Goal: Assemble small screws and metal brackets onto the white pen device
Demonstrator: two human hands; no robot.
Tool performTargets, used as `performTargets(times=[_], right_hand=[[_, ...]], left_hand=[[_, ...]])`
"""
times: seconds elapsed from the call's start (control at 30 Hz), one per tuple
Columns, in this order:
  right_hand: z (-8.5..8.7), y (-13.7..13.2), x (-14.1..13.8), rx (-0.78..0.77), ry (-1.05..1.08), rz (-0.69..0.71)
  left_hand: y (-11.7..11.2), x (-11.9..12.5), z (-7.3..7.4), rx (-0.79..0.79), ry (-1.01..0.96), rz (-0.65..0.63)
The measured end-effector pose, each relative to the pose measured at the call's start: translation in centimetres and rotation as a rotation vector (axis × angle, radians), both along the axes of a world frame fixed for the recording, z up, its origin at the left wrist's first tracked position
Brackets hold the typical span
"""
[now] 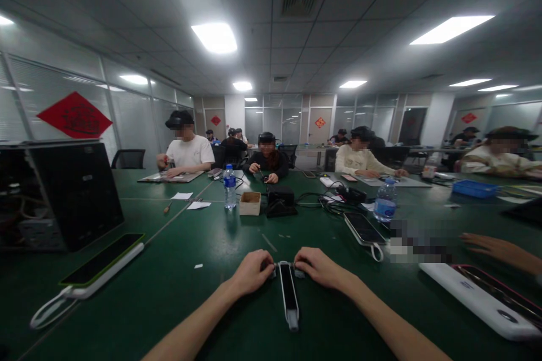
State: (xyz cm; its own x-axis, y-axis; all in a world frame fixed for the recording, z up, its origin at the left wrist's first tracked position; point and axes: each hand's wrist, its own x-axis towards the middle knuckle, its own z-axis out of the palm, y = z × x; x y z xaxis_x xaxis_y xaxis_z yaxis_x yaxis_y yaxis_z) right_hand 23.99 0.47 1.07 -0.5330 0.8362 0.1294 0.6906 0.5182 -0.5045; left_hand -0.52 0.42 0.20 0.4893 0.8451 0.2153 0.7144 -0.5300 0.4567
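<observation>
On the green table (186,293) in front of me lies a narrow device (288,289) with a dark face, a pale frame and a grey lower end. Its long side points toward me. My left hand (253,271) is at its far left corner, fingers pinched together. My right hand (320,268) mirrors it at the far right corner, also pinched. Small greyish bits show under the fingertips of both hands. They are too small and blurred to name, and the fingers partly cover them.
An open computer case (80,192) stands left, with a phone on a white power bank (110,271) before it. Ahead are a water bottle (230,187), a small cardboard box (249,204) and cables. At right are a phone (364,229), a white device (474,296) and a co-worker's hand (495,248).
</observation>
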Motion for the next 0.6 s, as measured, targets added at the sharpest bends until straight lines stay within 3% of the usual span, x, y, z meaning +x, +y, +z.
performTargets(times=[0.6], right_hand=[[2.0, -1.4, -0.6, 0.005, -0.014, -0.004]], left_hand=[[0.2, 0.1, -0.2, 0.028, 0.001, 0.0]])
